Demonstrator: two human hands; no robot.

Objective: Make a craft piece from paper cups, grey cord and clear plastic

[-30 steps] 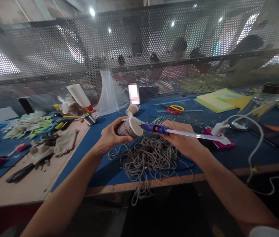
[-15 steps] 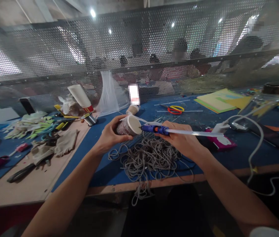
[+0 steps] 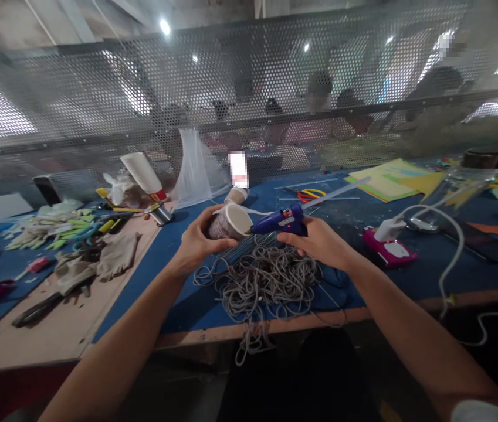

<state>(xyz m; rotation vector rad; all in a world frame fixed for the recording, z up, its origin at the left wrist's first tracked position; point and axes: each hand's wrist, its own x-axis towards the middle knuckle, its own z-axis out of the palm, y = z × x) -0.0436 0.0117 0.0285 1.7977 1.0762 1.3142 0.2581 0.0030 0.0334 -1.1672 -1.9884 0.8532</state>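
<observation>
My left hand (image 3: 200, 239) is wrapped round a paper cup (image 3: 236, 220) that lies tilted, its pale round end facing right and its side covered in greyish cord. In my right hand (image 3: 317, 239) is a blue glue gun (image 3: 278, 221) with a clear glue stick (image 3: 336, 192) sticking out of its back. The gun's nozzle is at the lower right edge of the cup's end. Below both hands lies a tangled heap of grey cord (image 3: 270, 281), some of it hanging over the table's front edge.
Behind the cup stand another cup (image 3: 236, 196) and a bright, blurred-out object. Scissors (image 3: 310, 194) and coloured paper (image 3: 392, 179) lie further back. At right are a magenta power block (image 3: 392, 249) with a white cable and a glass jar (image 3: 444, 196). Gloves (image 3: 119, 255) and stacked cups (image 3: 143, 174) are at left.
My right hand has turned the glue gun, so its body shows side-on and the glue stick now points up and back. The nozzle has dropped slightly along the cup's edge.
</observation>
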